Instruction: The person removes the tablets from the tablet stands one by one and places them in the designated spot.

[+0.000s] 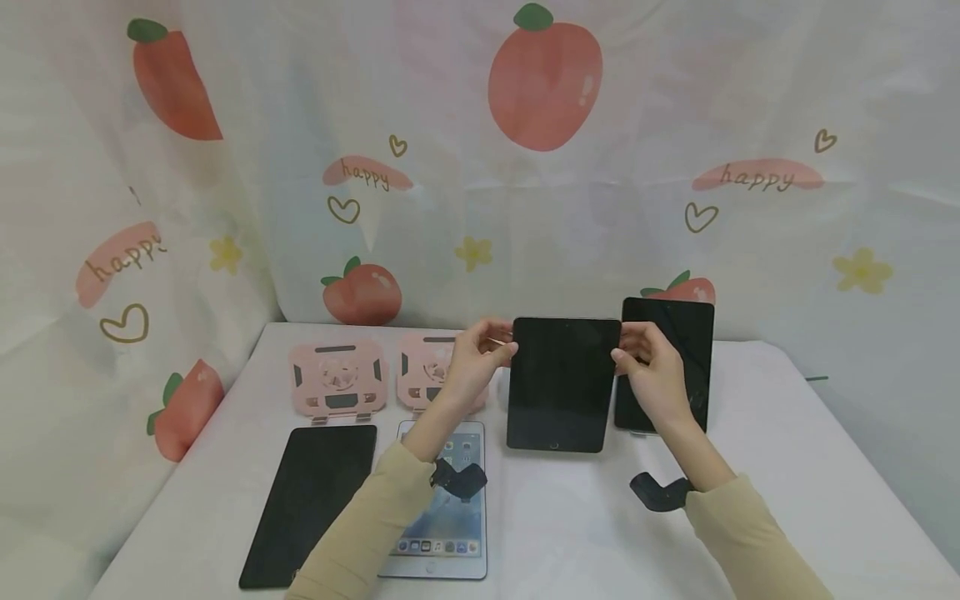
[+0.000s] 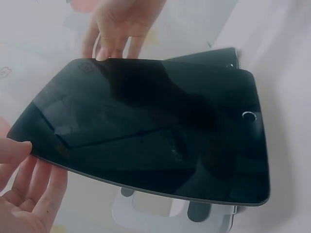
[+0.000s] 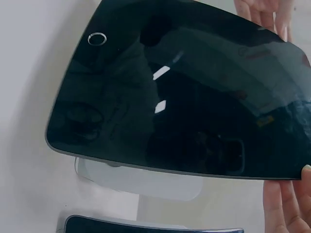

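Note:
A black tablet with a round home button is held up above the white table, tilted, its dark screen facing me. My left hand pinches its left edge near the top, thumb in front and fingers behind. On the opposite edge my right hand grips it the same way. Both hands also show on the tablet in the left wrist view. Just behind my right hand, another black tablet leans upright. Part of a pale stand shows beyond the held tablet's edge in the right wrist view.
Two pink tablet stands, one at the far left and one partly behind my left hand, stand at the back. In front lie a dark tablet and a white tablet with a lit screen. A patterned curtain hangs behind.

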`<state>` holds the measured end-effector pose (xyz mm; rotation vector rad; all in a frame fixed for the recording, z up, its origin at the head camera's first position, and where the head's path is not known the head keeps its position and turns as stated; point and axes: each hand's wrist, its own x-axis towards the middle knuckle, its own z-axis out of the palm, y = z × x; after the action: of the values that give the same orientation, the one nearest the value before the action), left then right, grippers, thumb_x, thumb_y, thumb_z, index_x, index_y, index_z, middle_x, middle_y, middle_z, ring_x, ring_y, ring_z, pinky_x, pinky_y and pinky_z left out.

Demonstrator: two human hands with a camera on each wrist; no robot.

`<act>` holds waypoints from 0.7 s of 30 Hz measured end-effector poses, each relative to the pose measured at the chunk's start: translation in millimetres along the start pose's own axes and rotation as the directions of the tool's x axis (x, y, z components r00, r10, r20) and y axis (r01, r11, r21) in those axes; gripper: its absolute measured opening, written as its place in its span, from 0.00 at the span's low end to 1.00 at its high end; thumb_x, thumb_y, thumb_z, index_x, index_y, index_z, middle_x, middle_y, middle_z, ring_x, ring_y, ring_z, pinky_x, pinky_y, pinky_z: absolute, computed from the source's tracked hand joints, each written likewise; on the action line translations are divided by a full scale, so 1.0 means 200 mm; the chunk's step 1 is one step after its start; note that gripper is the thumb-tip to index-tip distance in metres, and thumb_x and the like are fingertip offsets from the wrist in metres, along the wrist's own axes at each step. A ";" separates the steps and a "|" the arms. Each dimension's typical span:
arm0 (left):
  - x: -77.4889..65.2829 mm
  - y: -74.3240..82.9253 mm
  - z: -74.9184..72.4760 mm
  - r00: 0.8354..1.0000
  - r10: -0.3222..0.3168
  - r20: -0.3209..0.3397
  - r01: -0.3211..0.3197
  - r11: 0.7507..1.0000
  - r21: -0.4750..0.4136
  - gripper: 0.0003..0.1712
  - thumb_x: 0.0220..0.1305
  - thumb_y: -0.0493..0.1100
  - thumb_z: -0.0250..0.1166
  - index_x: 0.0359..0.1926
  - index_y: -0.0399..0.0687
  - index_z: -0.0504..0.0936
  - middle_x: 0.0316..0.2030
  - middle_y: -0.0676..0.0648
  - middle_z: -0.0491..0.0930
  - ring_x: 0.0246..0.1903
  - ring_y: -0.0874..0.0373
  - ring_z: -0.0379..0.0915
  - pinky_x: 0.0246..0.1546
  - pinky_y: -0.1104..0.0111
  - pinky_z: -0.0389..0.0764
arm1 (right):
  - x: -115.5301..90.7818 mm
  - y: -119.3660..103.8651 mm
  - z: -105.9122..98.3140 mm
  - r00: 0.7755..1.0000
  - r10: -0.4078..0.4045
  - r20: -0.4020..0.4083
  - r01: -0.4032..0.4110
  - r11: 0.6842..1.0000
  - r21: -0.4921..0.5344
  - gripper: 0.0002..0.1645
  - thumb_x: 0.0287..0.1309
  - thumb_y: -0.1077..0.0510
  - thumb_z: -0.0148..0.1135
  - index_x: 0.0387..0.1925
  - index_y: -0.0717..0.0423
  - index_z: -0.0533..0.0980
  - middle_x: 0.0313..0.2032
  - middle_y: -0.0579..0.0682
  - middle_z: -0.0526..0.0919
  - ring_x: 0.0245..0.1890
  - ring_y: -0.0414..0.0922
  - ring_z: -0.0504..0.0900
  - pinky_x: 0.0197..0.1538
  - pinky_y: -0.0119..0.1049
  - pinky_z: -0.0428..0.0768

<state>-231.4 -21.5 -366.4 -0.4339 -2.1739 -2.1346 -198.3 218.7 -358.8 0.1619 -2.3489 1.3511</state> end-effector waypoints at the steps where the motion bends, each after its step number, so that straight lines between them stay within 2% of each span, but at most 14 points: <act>1: -0.01 0.00 0.00 1.000 -0.004 0.004 0.004 1.000 -0.003 0.15 0.61 0.31 0.62 0.50 0.37 0.78 0.41 0.39 0.78 0.31 0.65 0.74 0.38 0.70 0.83 | -0.01 0.00 0.00 1.000 -0.006 0.005 0.006 1.000 -0.005 0.18 0.62 0.68 0.58 0.54 0.64 0.71 0.37 0.53 0.78 0.27 0.26 0.76 0.34 0.20 0.78; 8: -0.09 0.00 -0.01 0.997 -0.074 0.028 0.074 0.997 -0.001 0.16 0.62 0.33 0.63 0.51 0.40 0.78 0.41 0.41 0.78 0.32 0.63 0.75 0.39 0.70 0.83 | -0.07 -0.02 -0.04 0.998 -0.026 0.053 0.026 1.000 0.002 0.18 0.61 0.69 0.58 0.53 0.64 0.71 0.34 0.41 0.77 0.28 0.27 0.78 0.34 0.22 0.80; 13: -0.14 0.00 -0.02 0.995 -0.089 0.038 0.090 0.996 -0.015 0.16 0.61 0.32 0.63 0.50 0.39 0.78 0.40 0.41 0.78 0.31 0.62 0.75 0.38 0.69 0.84 | -0.12 -0.02 -0.06 0.996 -0.017 0.093 0.015 1.000 0.018 0.18 0.61 0.68 0.59 0.52 0.63 0.72 0.31 0.39 0.78 0.28 0.30 0.79 0.33 0.23 0.81; 21: -0.21 -0.02 -0.02 0.988 -0.142 0.056 0.145 0.989 -0.041 0.15 0.60 0.33 0.64 0.50 0.40 0.78 0.37 0.45 0.78 0.31 0.62 0.76 0.39 0.67 0.84 | -0.19 -0.01 -0.08 0.987 0.050 0.154 -0.056 0.998 0.036 0.18 0.61 0.67 0.59 0.54 0.63 0.71 0.31 0.35 0.78 0.29 0.31 0.79 0.34 0.26 0.82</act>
<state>-193.0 -31.2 -381.1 -0.3500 -2.2540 -2.2744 -159.0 227.3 -366.3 0.2241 -2.4687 1.4596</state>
